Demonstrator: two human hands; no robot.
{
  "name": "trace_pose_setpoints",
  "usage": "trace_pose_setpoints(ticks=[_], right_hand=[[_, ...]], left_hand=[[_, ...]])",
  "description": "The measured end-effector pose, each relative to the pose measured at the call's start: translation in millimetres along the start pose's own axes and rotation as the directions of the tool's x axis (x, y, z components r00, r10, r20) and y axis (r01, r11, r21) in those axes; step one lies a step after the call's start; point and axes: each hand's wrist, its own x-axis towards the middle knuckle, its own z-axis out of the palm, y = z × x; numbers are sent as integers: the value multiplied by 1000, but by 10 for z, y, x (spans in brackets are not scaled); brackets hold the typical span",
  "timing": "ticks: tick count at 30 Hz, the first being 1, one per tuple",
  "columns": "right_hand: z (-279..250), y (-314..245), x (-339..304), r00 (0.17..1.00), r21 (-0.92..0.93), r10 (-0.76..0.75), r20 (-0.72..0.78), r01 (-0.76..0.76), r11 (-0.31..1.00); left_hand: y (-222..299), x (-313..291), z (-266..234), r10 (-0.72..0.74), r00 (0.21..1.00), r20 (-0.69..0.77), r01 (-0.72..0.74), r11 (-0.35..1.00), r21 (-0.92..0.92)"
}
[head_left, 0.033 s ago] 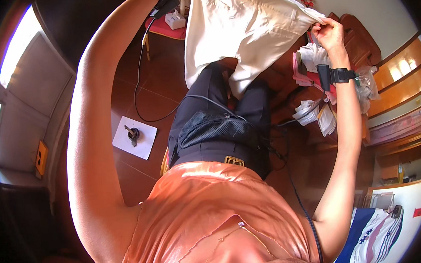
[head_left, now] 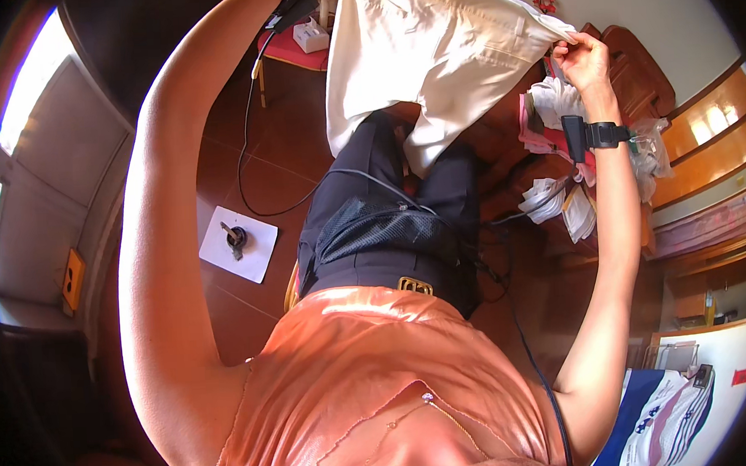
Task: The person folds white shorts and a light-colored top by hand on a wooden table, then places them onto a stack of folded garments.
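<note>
Step in hand, as I judge it: you are holding up a pair of white pants (head_left: 448, 48) and spreading them out in front of you.

Your right hand (head_left: 585, 60) has thumb and fingers pinched on an upper corner, at the waist end. Your left hand lies beyond the top edge; I cannot tell its grip. Your left forearm (head_left: 170, 142) reaches up toward that same edge.

The pants lie to the left of your right hand, running down and away from the pinch, creased across the seat. Their two legs hang apart, the lower ends in front of your own dark-clad legs (head_left: 450, 178). The top of the garment is cut off from view.

The next move calls, in my judgement, for a firm pinch and even tension across the waist. Mind the black cable (head_left: 361, 171) below the hems and the clothes pile (head_left: 556, 101) just below your right hand; either could snag the cloth.
</note>
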Motion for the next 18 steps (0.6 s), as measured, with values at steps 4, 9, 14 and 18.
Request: trace_pose_setpoints(ticks=[4, 9, 14, 18], right_hand=[[-80, 67, 74, 999, 4, 15, -46, -15, 1000], [-282, 233, 176, 976, -150, -23, -218, -11, 989], [-394, 395, 94, 909, -446, -329, -255, 192, 874], [-361, 403, 116, 785, -748, -582, -210, 254, 613]], left_hand=[[6, 5, -19, -7, 1000, -10, 7, 1000, 9], [32, 44, -19, -21, 1000, -11, 21, 1000, 16], [88, 38, 47, -75, 997, 16, 75, 997, 3], [134, -30, 101, -27, 1000, 6, 27, 999, -32]])
